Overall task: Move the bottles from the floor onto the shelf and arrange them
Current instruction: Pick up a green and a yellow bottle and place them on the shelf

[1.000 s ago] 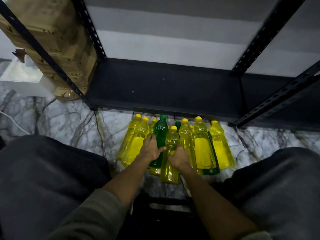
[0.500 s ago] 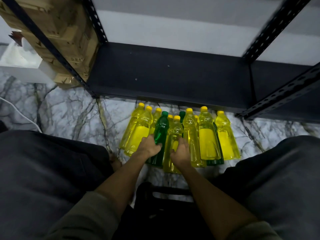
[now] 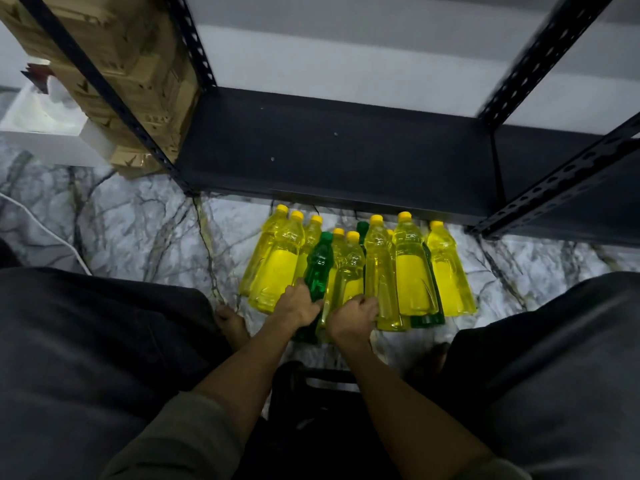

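Several yellow bottles with yellow caps and a few green ones stand packed together on the marble floor, just in front of the low black shelf (image 3: 346, 150), which is bare. My left hand (image 3: 298, 304) grips the lower body of a green bottle (image 3: 318, 265) at the front of the cluster. Beside it, my right hand (image 3: 351, 315) grips a yellow bottle (image 3: 349, 268). Both bottles stand upright, their bases hidden behind my hands. A tall yellow bottle (image 3: 379, 271) stands right of my right hand.
Black perforated shelf uprights (image 3: 104, 84) rise at left and right (image 3: 568, 188). Stacked cardboard boxes (image 3: 131, 74) sit left of the shelf, with a white object (image 3: 41, 129) beyond. A white cable (image 3: 45, 230) crosses the floor at left. My knees flank the bottles.
The view has tilted so the shelf and bottles sit lower in frame. Both hands have slid down the green and yellow bottles and closed round their lower bodies.
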The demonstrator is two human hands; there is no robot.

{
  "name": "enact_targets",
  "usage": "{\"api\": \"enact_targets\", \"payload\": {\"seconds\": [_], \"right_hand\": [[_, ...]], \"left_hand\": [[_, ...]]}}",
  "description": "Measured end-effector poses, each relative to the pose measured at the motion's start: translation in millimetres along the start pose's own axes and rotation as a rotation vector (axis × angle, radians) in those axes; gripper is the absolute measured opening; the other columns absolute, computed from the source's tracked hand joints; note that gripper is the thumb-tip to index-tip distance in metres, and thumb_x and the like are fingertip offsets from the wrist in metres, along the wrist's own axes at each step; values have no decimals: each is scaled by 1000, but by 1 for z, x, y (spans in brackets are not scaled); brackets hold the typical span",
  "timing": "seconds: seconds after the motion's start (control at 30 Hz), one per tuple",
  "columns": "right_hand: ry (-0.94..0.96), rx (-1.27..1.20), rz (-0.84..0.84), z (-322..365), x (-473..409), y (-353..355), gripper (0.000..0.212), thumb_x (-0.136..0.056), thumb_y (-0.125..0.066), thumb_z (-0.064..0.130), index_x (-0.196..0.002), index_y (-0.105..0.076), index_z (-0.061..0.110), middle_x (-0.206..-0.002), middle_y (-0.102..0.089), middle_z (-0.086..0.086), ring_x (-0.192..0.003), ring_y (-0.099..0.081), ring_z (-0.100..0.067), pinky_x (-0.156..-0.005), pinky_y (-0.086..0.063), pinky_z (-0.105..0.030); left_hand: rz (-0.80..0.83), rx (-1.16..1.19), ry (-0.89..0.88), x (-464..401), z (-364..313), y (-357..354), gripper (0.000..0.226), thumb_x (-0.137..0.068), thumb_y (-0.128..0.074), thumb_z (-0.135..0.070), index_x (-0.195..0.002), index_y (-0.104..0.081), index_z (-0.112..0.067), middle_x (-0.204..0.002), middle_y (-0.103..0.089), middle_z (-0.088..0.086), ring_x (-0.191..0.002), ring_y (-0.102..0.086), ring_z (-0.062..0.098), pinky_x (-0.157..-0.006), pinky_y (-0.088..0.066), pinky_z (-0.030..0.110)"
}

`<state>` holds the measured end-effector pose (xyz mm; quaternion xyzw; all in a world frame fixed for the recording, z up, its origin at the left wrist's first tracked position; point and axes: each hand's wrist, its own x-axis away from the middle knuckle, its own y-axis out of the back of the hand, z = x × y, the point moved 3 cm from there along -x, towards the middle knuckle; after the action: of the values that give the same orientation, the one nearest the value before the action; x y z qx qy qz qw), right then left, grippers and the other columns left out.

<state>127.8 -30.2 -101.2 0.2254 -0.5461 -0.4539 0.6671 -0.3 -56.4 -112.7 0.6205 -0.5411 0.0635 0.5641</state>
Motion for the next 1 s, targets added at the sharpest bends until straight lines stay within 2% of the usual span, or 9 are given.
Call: {"api": "enact_targets", "payload": {"seconds": [0.1, 0.23, 0.33, 0.43, 0.6, 0.73, 0.8, 0.9, 1.0], "right_hand": [[16, -5, 24, -3, -2, -3, 59, -91, -57, 24, -141, -43, -5, -149, -32, -23, -139, -30, -38, -109, -36, -43], [17, -91, 13, -4, -4, -4, 58, -94, -56, 32, -137, -47, -6, -142, -43, -24, -135, -35, -41, -109, -34, -42], [20, -171, -30, -5, -10, -1, 43, -93, -57, 21, -125, -54, -7, -134, -50, -26, -130, -41, -41, -109, -34, -42], [7, -204, -55, -3, -12, 1, 40, -96, -55, 19, -126, -54, -6, -133, -49, -24, -128, -44, -37, -108, -35, -38], [34, -196, -45, -5, -16, -11, 27, -95, -48, 13, -113, -65, 2, -124, -58, -18, -120, -50, -34, -98, -34, -32], [-1, -337, -110, -6, -20, -4, 31, -95, -51, 4, -122, -66, 3, -118, -65, -20, -110, -63, -37, -85, -47, -35], [3, -352, -121, -5, -21, -2, 33, -94, -60, 7, -126, -65, 5, -124, -65, -18, -112, -64, -34, -88, -50, -36], [35, -213, -82, -5, -21, -6, 41, -93, -68, 17, -131, -60, 5, -130, -56, -14, -119, -57, -29, -93, -47, -32], [51, -298, -105, -8, -26, -12, 24, -91, -70, 17, -108, -71, 0, -112, -62, -21, -105, -62, -34, -77, -45, -32]], "left_hand": [[33, 93, 11, 2, 1, -1, 84, -95, -65, -40, -156, -13, -13, -141, -48, 25, -127, -52, 44, -98, -47, 43], [-11, 151, 12, 3, -1, -6, 86, -92, -67, -48, -154, -20, -11, -141, -51, 25, -127, -53, 43, -99, -49, 45], [-57, 183, 20, 4, -5, -8, 76, -94, -69, -40, -149, -27, -10, -138, -52, 25, -126, -53, 43, -97, -47, 44], [-15, 227, 34, -4, -3, -5, 74, -95, -69, -37, -149, -28, -8, -140, -51, 24, -130, -50, 42, -99, -46, 42], [38, 338, 21, -16, 3, 1, 61, -95, -69, -38, -142, -44, -8, -139, -57, 17, -126, -56, 36, -92, -47, 33], [86, 514, 28, -20, 6, 8, 54, -95, -69, -33, -141, -49, -13, -135, -62, 13, -119, -62, 34, -96, -53, 41], [142, 623, 55, -18, 9, 12, 51, -96, -70, -26, -141, -50, -13, -131, -65, 12, -114, -64, 33, -90, -53, 40], [199, 744, 115, -18, 15, 14, 52, -95, -70, -18, -142, -48, -8, -131, -65, 15, -110, -65, 31, -94, -53, 42], [235, 828, 153, -14, 16, 18, 57, -96, -68, -13, -147, -43, -7, -134, -62, 17, -106, -62, 29, -94, -51, 42]]}}
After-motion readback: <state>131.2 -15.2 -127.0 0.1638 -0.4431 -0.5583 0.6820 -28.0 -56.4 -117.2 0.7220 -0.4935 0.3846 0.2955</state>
